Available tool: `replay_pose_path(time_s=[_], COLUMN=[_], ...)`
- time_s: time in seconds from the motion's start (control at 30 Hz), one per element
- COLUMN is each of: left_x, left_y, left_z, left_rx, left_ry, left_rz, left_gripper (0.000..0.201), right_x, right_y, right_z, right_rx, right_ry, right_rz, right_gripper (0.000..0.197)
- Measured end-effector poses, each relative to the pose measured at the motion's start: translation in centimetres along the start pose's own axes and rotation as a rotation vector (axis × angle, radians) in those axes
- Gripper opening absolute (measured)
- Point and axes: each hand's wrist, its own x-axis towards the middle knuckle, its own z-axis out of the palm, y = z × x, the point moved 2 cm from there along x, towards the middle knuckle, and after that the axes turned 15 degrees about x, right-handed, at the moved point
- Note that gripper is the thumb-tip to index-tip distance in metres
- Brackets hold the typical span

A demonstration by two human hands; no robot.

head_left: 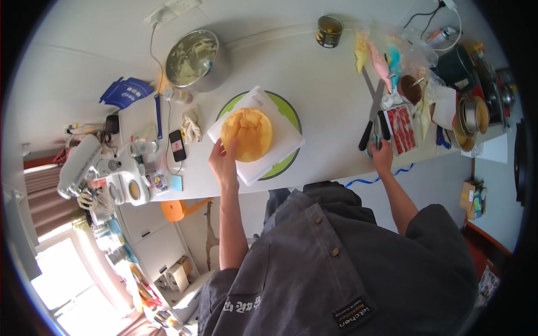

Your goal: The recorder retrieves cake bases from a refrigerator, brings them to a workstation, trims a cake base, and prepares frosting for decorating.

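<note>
A round golden sponge cake [247, 135] with a wrinkled, sunken top lies on a white square board [284, 147], which rests on a green-rimmed round turntable [289, 112]. My left hand [223, 163] touches the cake's near left edge, its fingers apart and partly over the top. Off to the right, my right hand [383, 156] is closed at the grey-blue handles of a pair of scissors [374, 144]. Beside it lie a black-handled long knife [372, 117] and a clear tray of red strawberries [401, 129]. The fingers partly hide the scissors' handles.
A steel mixing bowl [195, 60] smeared with cream stands at the back left. Yellow [361, 53], pink [379, 63] and blue piping bags lie at the back right, near an open tin [329, 31]. A phone [177, 145] and a stand mixer [106, 168] are on the left.
</note>
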Motion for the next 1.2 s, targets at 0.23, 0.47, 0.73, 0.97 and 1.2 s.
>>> replay_pose_path(time_s=[0.23, 0.47, 0.73, 0.97, 1.2], left_x=[1.4, -0.4, -1.5, -1.4, -1.0], left_y=[-1.7, -1.8, 2.8, 2.0, 1.6], left_z=[0.3, 0.3, 5.0, 5.7, 5.6], left_rx=[-0.016, 0.503, 0.753, 0.719, 0.824], left_ry=[0.029, 0.329, 0.106, 0.071, 0.063], left_rz=[0.06, 0.307, 1.008, 0.948, 0.934], left_gripper=[0.041, 0.041, 0.04, 0.042, 0.046], right_x=[-0.2, -8.9, -11.6, -9.7, -8.9], right_y=[0.2, -0.1, -19.6, -29.4, -31.1], right_z=[-2.0, -7.1, -2.0, 3.8, 6.1], right_rx=[0.047, 0.2, 0.572, 0.646, 0.647], right_ry=[-0.141, -0.15, -0.486, -0.478, -0.566], right_rz=[0.059, 0.23, -0.093, -0.458, -0.201], right_gripper=[0.047, 0.055, 0.057, 0.049, 0.048])
